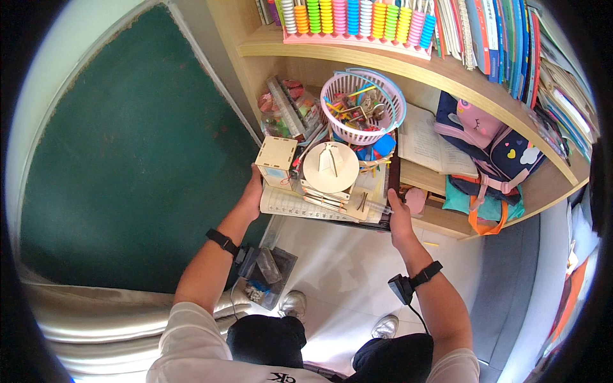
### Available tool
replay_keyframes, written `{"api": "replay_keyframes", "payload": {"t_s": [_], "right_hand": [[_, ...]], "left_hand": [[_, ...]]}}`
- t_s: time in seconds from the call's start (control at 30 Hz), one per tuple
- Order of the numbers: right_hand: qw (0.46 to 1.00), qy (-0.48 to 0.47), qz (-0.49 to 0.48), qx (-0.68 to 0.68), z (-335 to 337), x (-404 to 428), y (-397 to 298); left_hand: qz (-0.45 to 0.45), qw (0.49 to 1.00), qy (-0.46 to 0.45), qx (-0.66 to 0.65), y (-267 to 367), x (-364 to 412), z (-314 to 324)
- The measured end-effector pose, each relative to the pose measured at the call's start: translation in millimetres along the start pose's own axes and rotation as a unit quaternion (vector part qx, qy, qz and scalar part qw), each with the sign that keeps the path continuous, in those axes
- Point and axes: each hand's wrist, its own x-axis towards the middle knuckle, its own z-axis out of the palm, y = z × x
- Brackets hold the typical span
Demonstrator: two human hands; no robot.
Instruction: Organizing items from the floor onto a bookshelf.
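Observation:
My left hand [253,194] and my right hand [400,215] grip opposite sides of a dark tray [357,225] at a wooden shelf. On it lie papers with handwriting [287,206], a small plywood box [276,160] near my left hand, and a round plywood disc [330,166] above stacked wooden pieces. A clear plastic syringe [378,207] lies near my right thumb. Behind these are a pink plastic basket [335,125] of small odds and ends, blue pieces [383,145] in a lower basket, and a bag of toys with a clear ruler [286,107] on top.
The upper shelf [383,55] holds a colourful bead abacus [357,38] and books [503,43]. An open book [426,139] and a navy and pink backpack [493,134] lie at right. A green chalkboard [129,158] stands left. A grey bin [280,280] sits low beside my shoe.

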Motion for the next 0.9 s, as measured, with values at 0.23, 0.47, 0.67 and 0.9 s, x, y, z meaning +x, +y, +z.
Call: {"api": "replay_keyframes", "payload": {"t_s": [0.23, 0.47, 0.67, 0.9], "right_hand": [[1.000, 0.025, -0.012, -0.002, 6.2, -11.4, -5.6], [1.000, 0.012, 0.008, 0.012, -2.1, -4.5, 9.5], [0.999, -0.004, 0.034, 0.004, 2.0, -9.7, 6.2], [0.999, 0.013, 0.037, 0.013, -0.4, -12.4, 7.3]], "left_hand": [[0.011, 1.000, 0.004, -0.028, -3.4, 4.1, -0.5], [-0.020, 1.000, -0.003, 0.005, -0.5, 7.5, -4.1], [0.004, 1.000, -0.014, -0.001, -8.1, 13.1, -16.1], [0.004, 1.000, -0.019, -0.024, -5.8, 7.6, -5.0]]}}
